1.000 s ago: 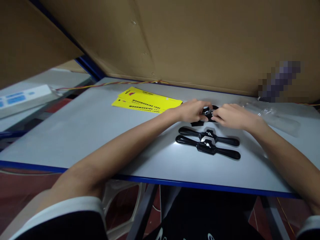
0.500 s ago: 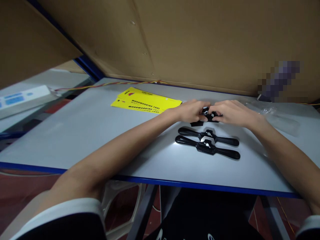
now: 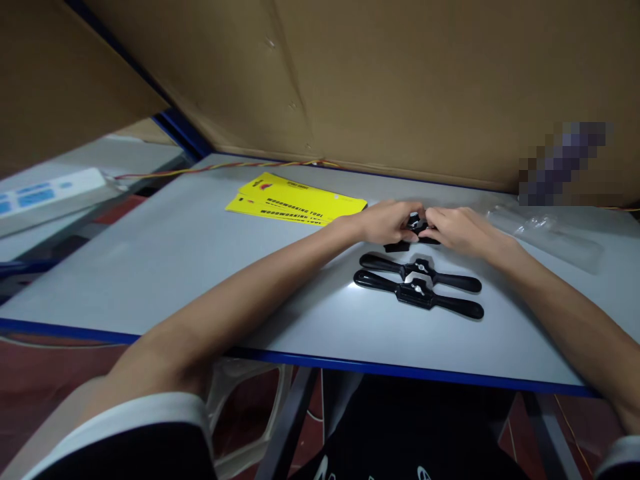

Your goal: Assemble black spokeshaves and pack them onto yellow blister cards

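Two black spokeshaves with silver blades and screws lie side by side; the nearer spokeshave (image 3: 415, 295) and the farther spokeshave (image 3: 423, 269) both point left to right. Behind them, my left hand (image 3: 390, 222) and my right hand (image 3: 457, 229) meet over another black spokeshave (image 3: 415, 225), mostly covered by the fingers. My left fingers are curled around its left part. Thumb and forefinger of my right hand pinch at its middle, near the metal fittings. What exactly the right fingertips press on is hidden. Black pieces show below both hands.
Yellow cards (image 3: 300, 200) printed "woodworking tool" lie left of my hands. Clear plastic bags (image 3: 555, 237) rest at the right. A cardboard wall (image 3: 370, 87) closes off the back, with a thin cable along its foot. A white power strip (image 3: 55, 197) is at far left.
My right fingertips have shifted slightly and bent more over the spokeshave's middle. My left hand keeps its place. The two spokeshaves in front lie as before; the view has moved a little.
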A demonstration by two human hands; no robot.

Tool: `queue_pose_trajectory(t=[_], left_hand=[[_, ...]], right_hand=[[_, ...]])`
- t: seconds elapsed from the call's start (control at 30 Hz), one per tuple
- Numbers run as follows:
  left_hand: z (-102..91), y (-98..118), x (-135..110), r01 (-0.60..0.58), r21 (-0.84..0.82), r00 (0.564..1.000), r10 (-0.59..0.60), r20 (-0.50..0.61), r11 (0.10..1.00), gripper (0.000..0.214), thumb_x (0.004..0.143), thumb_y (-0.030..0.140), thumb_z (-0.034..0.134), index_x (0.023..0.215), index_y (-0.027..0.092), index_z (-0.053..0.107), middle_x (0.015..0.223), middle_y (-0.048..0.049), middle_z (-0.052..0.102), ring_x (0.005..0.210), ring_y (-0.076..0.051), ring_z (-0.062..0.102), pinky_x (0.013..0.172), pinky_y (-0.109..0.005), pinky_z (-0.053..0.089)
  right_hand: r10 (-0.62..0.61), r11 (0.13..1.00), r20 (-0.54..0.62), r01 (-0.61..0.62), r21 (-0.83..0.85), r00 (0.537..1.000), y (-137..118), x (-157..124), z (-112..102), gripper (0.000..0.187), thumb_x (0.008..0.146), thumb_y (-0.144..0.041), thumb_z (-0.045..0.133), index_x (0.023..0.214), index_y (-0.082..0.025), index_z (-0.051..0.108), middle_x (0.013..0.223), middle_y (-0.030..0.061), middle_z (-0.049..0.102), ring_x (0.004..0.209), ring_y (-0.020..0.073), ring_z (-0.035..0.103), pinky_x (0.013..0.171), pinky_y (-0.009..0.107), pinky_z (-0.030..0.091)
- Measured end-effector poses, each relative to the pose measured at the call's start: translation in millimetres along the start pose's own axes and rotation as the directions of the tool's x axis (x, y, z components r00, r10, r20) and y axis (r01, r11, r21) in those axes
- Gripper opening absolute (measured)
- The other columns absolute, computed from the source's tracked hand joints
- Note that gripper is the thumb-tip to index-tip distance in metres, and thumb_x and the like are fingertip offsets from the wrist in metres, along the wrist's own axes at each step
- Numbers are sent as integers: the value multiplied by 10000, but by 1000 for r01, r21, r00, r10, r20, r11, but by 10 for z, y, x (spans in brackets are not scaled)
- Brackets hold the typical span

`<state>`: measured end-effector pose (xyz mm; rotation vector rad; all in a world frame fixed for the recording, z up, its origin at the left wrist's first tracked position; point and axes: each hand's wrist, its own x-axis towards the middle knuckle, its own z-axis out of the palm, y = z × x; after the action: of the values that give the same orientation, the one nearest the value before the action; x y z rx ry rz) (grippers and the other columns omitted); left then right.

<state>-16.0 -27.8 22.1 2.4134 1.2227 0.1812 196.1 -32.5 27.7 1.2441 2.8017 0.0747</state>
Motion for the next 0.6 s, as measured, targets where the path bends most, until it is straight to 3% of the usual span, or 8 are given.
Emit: queue_pose_trajectory(t=[0.13,0.43,0.6], left_hand=[[35,-40,15,-6,-25,1000,6,-2,1000,482,922,312,716,1363,158,596,831,-20,711,785,-203,666,769,-301,418],[51,-43,13,-33,-23,999,32,-25,999,416,922,317,711,1293,176,587,743,12,661,711,-190,632,736,-297,418],[-106,-17,-54,-44,30,998,43,46,999,521,871,384,781,1314,201,576,726,25,657,698,-194,610,699,-287,389]], right_hand=[[57,998,-8,-58,-22,998,-63,-21,48,273,1122,-367,488,1184,-153,646,1053,143,789,830,260,705,642,342,286],[171,983,1,-171,-71,985,-204,-47,3,377,1134,-372,429,1319,-102,616,1083,205,804,875,322,749,648,368,340],[76,996,30,-74,-53,997,-174,-77,-56,355,1132,-388,408,1251,-149,642,1080,160,802,852,284,732,645,357,320]])
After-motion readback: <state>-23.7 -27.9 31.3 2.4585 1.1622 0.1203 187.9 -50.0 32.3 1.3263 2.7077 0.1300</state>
